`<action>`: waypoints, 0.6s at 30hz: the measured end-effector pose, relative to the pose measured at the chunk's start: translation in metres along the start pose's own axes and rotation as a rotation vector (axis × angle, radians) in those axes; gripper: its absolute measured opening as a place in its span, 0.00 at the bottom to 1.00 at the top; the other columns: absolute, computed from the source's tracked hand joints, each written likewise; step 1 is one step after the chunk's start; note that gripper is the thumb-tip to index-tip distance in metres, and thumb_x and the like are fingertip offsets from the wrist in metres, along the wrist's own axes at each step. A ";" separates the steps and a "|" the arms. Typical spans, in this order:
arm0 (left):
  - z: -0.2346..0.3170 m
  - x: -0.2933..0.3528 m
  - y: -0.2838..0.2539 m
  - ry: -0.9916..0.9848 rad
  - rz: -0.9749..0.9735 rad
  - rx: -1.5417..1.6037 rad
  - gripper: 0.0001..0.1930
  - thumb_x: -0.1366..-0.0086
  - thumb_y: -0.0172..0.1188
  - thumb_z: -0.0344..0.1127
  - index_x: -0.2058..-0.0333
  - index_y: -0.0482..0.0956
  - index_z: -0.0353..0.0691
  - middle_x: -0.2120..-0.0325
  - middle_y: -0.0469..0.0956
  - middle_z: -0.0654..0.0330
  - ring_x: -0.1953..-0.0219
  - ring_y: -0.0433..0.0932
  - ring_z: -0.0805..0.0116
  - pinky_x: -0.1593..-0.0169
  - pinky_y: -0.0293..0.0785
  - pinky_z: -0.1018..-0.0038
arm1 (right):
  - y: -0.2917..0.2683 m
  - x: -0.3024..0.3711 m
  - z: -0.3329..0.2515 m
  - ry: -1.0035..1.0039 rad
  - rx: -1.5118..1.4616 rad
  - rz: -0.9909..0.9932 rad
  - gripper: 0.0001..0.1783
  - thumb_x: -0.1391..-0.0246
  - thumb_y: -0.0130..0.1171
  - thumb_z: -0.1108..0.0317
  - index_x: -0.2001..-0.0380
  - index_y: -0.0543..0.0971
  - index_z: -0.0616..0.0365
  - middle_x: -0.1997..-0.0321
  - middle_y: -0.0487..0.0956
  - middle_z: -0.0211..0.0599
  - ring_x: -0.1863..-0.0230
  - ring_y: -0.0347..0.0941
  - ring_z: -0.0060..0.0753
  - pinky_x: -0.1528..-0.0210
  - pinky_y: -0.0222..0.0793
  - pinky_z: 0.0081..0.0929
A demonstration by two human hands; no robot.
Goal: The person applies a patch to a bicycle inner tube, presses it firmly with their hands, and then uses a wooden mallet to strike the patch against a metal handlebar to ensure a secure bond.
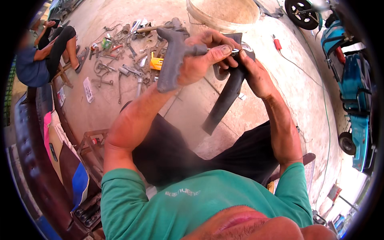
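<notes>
My left hand (199,64) is closed around a dark T-shaped handle tool (170,56). Its cross grip stands to the left of the hand, and its stem runs right between my fingers. Past my left thumb, a small bright metal piece (235,52) shows between both hands; whether it belongs to the tool I cannot tell. My right hand (258,76) pinches a black rubber strip (226,100), like a flattened inner tube, beside that metal piece. The strip's long end hangs down toward my lap, and another part rises above the fingers.
Scattered tools (120,70) and a yellow box (156,63) lie on the floor ahead. A round pale tub (224,26) stands beyond my hands. At left sit another person (36,64) and a dark padded seat (30,136); at right, a blue vehicle (356,84) and a red-ended cable (277,43).
</notes>
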State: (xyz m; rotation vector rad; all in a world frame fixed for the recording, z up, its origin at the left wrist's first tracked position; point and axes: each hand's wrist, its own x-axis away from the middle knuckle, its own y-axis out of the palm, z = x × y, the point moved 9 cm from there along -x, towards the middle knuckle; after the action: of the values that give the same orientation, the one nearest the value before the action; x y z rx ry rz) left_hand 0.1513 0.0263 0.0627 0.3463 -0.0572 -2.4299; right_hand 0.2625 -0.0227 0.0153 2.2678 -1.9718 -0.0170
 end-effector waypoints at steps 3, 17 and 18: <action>0.001 0.000 -0.006 0.022 0.019 -0.025 0.14 0.29 0.51 0.35 0.50 0.74 0.33 0.55 0.79 0.49 0.59 0.83 0.59 0.56 0.80 0.67 | -0.021 0.002 0.007 0.015 0.122 0.066 0.32 0.32 0.43 0.45 0.40 0.72 0.62 0.47 0.77 0.38 0.44 0.70 0.32 0.41 0.62 0.30; 0.086 0.054 -0.222 0.427 0.845 0.013 0.13 0.27 0.47 0.35 0.55 0.72 0.29 0.58 0.79 0.45 0.56 0.82 0.51 0.49 0.78 0.63 | -0.306 0.051 0.086 -0.002 -0.648 0.875 0.07 0.40 0.57 0.64 0.63 0.78 0.55 0.65 0.79 0.34 0.64 0.76 0.33 0.54 0.71 0.39; 0.086 0.061 -0.249 0.438 0.847 0.032 0.09 0.28 0.49 0.33 0.57 0.69 0.33 0.60 0.79 0.45 0.59 0.83 0.51 0.53 0.81 0.63 | -0.316 0.062 0.093 0.009 -0.680 0.940 0.08 0.40 0.57 0.62 0.64 0.78 0.55 0.66 0.79 0.34 0.63 0.76 0.33 0.53 0.71 0.39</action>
State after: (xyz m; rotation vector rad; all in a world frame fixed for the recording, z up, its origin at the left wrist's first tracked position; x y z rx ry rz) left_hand -0.0713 0.1757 0.0992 0.6974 -0.0385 -1.4859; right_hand 0.5735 -0.0499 -0.1064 0.8399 -2.3300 -0.4807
